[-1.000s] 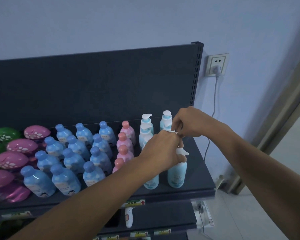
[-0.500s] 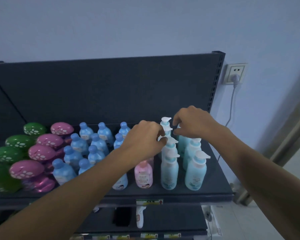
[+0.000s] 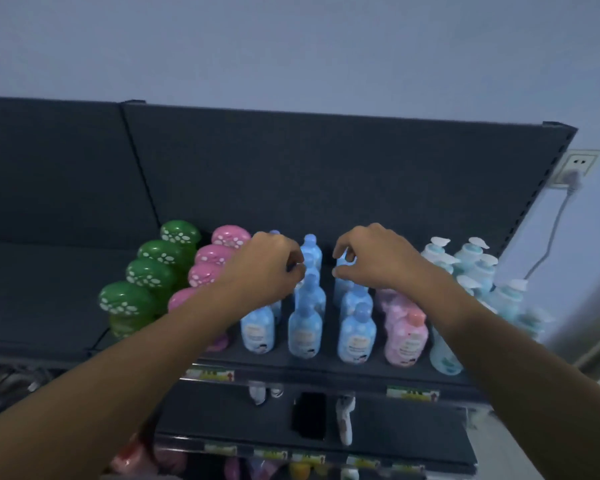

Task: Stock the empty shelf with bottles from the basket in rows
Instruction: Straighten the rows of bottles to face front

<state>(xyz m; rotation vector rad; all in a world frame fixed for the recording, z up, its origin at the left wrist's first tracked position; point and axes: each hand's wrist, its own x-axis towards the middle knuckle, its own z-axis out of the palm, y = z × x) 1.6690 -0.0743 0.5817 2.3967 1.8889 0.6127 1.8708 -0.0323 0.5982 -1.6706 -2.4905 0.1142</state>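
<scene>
Both bare hands reach over the dark matte shelf [image 3: 326,367], a flat metal board with a ribbed back panel [image 3: 326,174] behind it. The left hand [image 3: 267,268] is curled into a loose fist above the back of the leftmost blue row, its fingertips at about 3 o'clock of the knuckles; whether it pinches a cap cannot be told, since the hand hides what is under it. The right hand [image 3: 374,258] has thumb and forefinger bent toward each other around the round cap of a blue bottle [image 3: 342,282] in the third blue row; contact looks likely but is blurred.

The blue bottles [image 3: 303,327] stand upright in three rows running front to back, smooth glossy plastic with domed caps and pale dotted shoulders (the labels are too soft to read). At 3 o'clock of them stands a row of pink bottles [image 3: 406,337] with coral caps, and further right the pale teal pump bottles [image 3: 444,355] with white curved dispenser heads. At 9 o'clock of the hands lie glossy mushroom-shaped green caps [image 3: 149,275] and pink caps [image 3: 215,254], both speckled with white spots.

A white wall socket [image 3: 577,166] with a plug and hanging cable sits at 2 o'clock. On the lower shelf [image 3: 395,431] lie a flat black rectangle [image 3: 309,415] and a white handheld device [image 3: 345,422].
</scene>
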